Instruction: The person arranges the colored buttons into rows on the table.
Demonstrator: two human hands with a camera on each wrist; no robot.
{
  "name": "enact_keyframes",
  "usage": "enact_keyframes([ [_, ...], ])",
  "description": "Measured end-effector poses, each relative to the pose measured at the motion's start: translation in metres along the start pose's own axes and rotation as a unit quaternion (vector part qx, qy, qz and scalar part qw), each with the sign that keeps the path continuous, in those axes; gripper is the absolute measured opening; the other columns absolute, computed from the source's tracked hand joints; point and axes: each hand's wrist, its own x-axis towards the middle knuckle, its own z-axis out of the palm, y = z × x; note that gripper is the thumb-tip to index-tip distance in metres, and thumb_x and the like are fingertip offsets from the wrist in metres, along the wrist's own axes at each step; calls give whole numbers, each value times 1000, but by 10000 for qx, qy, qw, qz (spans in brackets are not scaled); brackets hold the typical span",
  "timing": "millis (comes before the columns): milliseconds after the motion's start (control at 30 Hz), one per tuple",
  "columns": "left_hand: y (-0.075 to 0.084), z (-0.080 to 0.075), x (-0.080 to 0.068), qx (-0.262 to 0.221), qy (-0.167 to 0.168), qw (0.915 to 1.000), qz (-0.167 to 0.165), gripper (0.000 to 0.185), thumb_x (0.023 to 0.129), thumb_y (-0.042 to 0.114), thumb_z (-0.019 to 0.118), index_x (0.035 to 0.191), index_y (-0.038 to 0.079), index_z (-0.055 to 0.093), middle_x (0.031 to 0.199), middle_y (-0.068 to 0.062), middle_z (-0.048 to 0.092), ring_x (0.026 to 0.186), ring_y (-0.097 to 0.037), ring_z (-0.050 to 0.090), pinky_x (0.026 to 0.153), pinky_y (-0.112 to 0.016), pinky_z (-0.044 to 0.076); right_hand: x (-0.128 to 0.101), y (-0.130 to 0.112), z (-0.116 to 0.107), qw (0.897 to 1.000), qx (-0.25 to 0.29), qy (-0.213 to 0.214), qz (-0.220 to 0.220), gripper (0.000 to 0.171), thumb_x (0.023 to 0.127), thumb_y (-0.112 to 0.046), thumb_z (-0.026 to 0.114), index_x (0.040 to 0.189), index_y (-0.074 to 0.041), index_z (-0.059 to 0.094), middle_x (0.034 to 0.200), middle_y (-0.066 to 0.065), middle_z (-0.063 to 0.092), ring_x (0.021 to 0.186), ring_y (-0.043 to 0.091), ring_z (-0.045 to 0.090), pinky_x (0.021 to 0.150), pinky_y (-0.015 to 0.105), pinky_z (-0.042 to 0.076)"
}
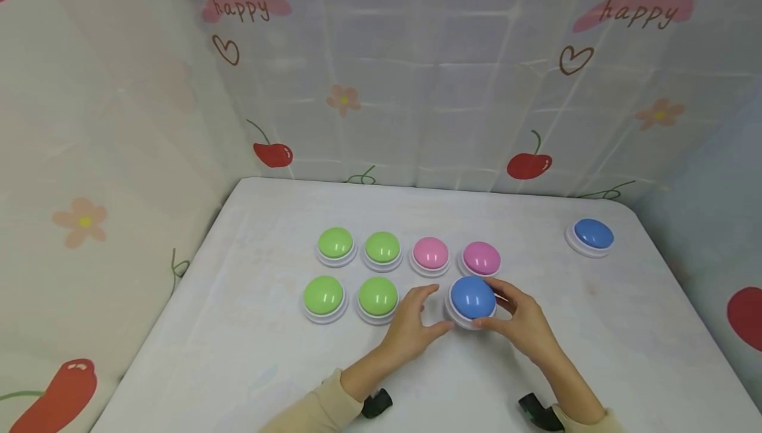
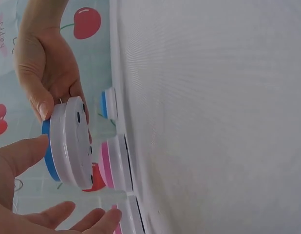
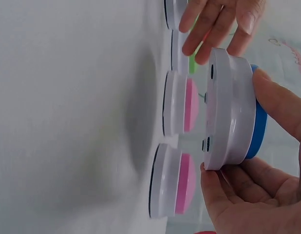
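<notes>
A blue dome push button (image 1: 473, 297) with a white base is held up off the table by my right hand (image 1: 524, 326). In the right wrist view, the thumb (image 3: 277, 100) lies at the blue dome and the other fingers grip the white base from beneath. My left hand (image 1: 411, 327) is at the button's left side, thumb and fingers spread. In the left wrist view, its thumb tip (image 2: 39, 142) overlaps the blue dome. Just behind the held button stand two pink buttons (image 1: 431, 254). Small dark feet show on the underside of the held button's base.
Several green buttons (image 1: 378, 297) stand in two rows at the left on the white table (image 1: 250, 354). Another blue button (image 1: 593, 235) sits at the far right, near the table's back corner. A printed curtain (image 1: 417, 76) hangs behind and along the sides.
</notes>
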Motion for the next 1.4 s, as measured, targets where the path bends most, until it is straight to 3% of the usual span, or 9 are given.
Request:
enact_keyframes([
  [233, -6, -2, 0, -74, 47, 9999, -76, 64, 84, 16, 77, 138, 0, 48, 138, -15, 52, 126, -32, 52, 104, -42, 48, 8, -2, 20, 9992, 152, -297, -226, 75, 70, -10, 87, 136, 0, 52, 135, 21, 57, 124, 42, 55, 101, 45, 47],
  [567, -11, -3, 2, 95, 394, 9991, -126, 55, 77, 4, 80, 126, -4, 56, 127, -17, 60, 121, -30, 57, 105, -42, 47, 20, -1, 38, 9973, 400, -610, -121, 72, 70, -7, 87, 133, 3, 54, 133, 23, 58, 124, 41, 55, 103, 46, 46],
  [800, -11, -3, 1, 191, 389, 9980, -457, 57, 79, 2, 77, 129, -5, 52, 130, -19, 57, 124, -32, 55, 107, -44, 45, 26, 2, 48, 9966, 490, -657, -19, 72, 68, -5, 87, 131, 3, 54, 131, 22, 59, 124, 39, 56, 103, 44, 46],
  [1400, -10, 0, 3, 608, 457, 9954, -584, 62, 78, -6, 71, 133, -11, 44, 131, -24, 52, 127, -37, 50, 110, -50, 40, 34, -2, 55, 9961, 503, -674, -259, 75, 64, -4, 89, 131, 3, 55, 131, 23, 58, 124, 40, 56, 103, 44, 46],
])
